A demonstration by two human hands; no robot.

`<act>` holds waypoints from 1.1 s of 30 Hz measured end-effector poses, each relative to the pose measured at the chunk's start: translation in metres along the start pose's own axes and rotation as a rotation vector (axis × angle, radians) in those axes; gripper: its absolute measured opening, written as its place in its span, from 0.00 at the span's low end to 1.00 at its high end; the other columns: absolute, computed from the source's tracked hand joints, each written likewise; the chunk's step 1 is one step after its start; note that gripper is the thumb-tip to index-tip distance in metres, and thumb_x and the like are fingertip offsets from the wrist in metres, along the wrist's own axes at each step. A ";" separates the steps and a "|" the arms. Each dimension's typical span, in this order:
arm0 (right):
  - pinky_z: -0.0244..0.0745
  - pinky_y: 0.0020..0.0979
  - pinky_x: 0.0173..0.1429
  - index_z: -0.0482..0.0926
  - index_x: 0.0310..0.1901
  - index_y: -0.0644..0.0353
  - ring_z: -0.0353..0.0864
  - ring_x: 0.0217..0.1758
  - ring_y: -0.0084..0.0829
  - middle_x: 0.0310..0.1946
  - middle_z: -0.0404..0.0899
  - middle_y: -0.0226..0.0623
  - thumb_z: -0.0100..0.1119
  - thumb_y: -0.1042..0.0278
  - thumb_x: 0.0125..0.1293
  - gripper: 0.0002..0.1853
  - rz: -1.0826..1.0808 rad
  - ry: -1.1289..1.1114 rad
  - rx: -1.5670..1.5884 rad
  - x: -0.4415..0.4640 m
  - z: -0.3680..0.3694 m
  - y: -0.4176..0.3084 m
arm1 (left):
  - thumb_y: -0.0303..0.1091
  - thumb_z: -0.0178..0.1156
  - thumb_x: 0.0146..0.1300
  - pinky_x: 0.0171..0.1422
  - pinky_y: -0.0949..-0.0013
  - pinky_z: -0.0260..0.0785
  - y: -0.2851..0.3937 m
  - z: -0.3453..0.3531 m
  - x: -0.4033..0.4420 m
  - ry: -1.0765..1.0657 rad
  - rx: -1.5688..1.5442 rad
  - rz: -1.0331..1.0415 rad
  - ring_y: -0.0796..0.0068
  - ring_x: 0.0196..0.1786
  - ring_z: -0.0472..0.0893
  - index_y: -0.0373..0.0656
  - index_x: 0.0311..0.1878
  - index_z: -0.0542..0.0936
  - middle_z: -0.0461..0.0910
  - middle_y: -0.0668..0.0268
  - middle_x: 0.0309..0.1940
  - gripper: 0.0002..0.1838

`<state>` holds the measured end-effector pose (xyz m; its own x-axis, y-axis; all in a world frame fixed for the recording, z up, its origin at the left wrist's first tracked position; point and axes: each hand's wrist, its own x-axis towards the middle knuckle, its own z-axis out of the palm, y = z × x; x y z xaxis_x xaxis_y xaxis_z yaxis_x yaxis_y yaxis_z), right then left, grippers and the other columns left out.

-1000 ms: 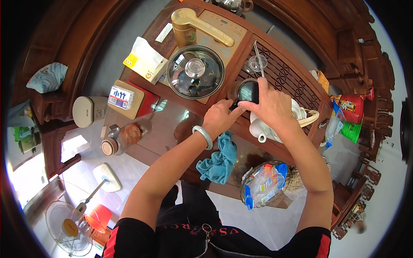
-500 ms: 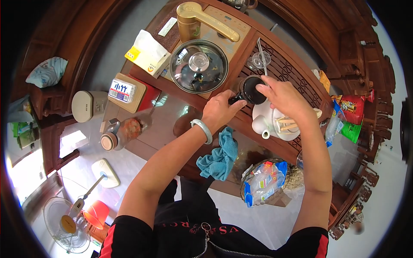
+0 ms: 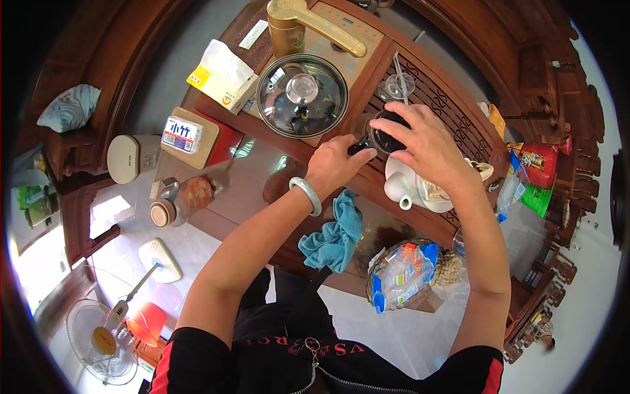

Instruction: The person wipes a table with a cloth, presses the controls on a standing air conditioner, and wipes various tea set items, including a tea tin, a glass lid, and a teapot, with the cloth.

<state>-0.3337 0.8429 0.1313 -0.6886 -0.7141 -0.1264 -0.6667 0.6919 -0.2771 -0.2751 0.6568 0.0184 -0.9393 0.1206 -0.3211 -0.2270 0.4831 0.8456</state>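
My left hand (image 3: 333, 163) is closed round the black handle (image 3: 359, 146) of a glass teapot (image 3: 362, 123). Over its top, my right hand (image 3: 433, 146) has its fingers curled round the rim of a round black lid (image 3: 388, 139). Part of the lid and most of the pot are covered by my hands. Just below my right hand stands a white teapot (image 3: 398, 186), its spout toward me; my wrist hides part of it. A slatted wooden tea tray (image 3: 453, 131) lies beneath, with a small clear glass strainer or cup (image 3: 399, 86) behind my hands.
A lidded pan (image 3: 289, 118), golden kettle (image 3: 287, 39), tissue pack (image 3: 222, 77) and labelled box (image 3: 182, 134) stand to the left. Nearer me are a teal cloth (image 3: 333, 236), a glass bottle (image 3: 190, 197) and a basket of plastic packaging (image 3: 403, 276). Snack bags (image 3: 538, 171) lie at right.
My right hand has shifted up and left, from the lid's right edge to over its top, with fingers spread across it. My left hand stays at the handle.
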 end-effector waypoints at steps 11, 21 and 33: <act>0.70 0.41 0.66 0.69 0.66 0.54 0.70 0.61 0.44 0.65 0.69 0.35 0.72 0.73 0.48 0.40 0.034 -0.013 0.105 -0.011 -0.007 0.002 | 0.59 0.65 0.59 0.36 0.59 0.70 -0.004 0.003 0.000 0.018 -0.004 0.018 0.59 0.30 0.80 0.34 0.39 0.81 0.80 0.55 0.26 0.30; 0.70 0.40 0.67 0.70 0.65 0.55 0.70 0.61 0.42 0.66 0.69 0.32 0.72 0.78 0.45 0.40 -0.007 -0.036 0.120 -0.008 -0.008 0.004 | 0.62 0.60 0.61 0.55 0.55 0.73 0.007 -0.008 -0.001 -0.146 0.040 -0.111 0.51 0.52 0.81 0.37 0.56 0.79 0.81 0.50 0.50 0.35; 0.70 0.41 0.67 0.69 0.66 0.52 0.69 0.65 0.42 0.68 0.67 0.31 0.70 0.82 0.45 0.42 -0.026 -0.071 0.128 -0.007 -0.003 0.013 | 0.59 0.65 0.59 0.37 0.59 0.71 -0.003 0.003 -0.002 0.017 -0.017 -0.005 0.60 0.31 0.80 0.34 0.42 0.81 0.80 0.56 0.27 0.31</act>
<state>-0.3380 0.8573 0.1311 -0.6465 -0.7407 -0.1829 -0.6392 0.6567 -0.4003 -0.2716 0.6574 0.0150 -0.9423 0.1037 -0.3184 -0.2360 0.4689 0.8511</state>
